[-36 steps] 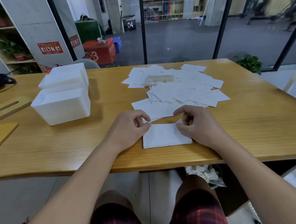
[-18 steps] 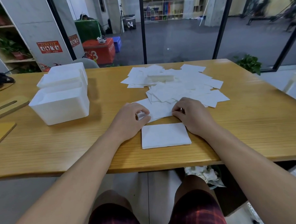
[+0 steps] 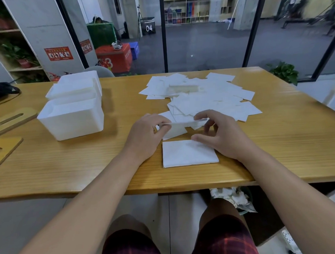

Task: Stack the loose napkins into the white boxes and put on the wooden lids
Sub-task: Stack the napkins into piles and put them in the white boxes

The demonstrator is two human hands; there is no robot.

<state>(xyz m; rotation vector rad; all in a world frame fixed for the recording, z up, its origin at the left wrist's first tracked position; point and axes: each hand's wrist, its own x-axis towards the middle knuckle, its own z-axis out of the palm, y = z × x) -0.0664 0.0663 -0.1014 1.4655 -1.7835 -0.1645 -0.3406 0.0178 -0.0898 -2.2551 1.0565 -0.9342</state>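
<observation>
White napkin (image 3: 183,123) pinched at either end, left hand (image 3: 144,135) on one edge, right hand (image 3: 220,132) on the other, lifted edge-on just above the small squared stack (image 3: 189,152) near the table (image 3: 107,167) edge. Beyond, loose napkins (image 3: 203,95) strewn in a wide heap, most not yet gathered. Well to the left, white boxes (image 3: 73,118) with no wooden lids (image 3: 9,121) on; whether filled, cannot tell. By that showing, early days: stacking, boxing, lidding all left.

Soft, even indoor light, faint shadows beside the white boxes (image 3: 71,118), wide-angle bending at edges, slightly soft background.
</observation>
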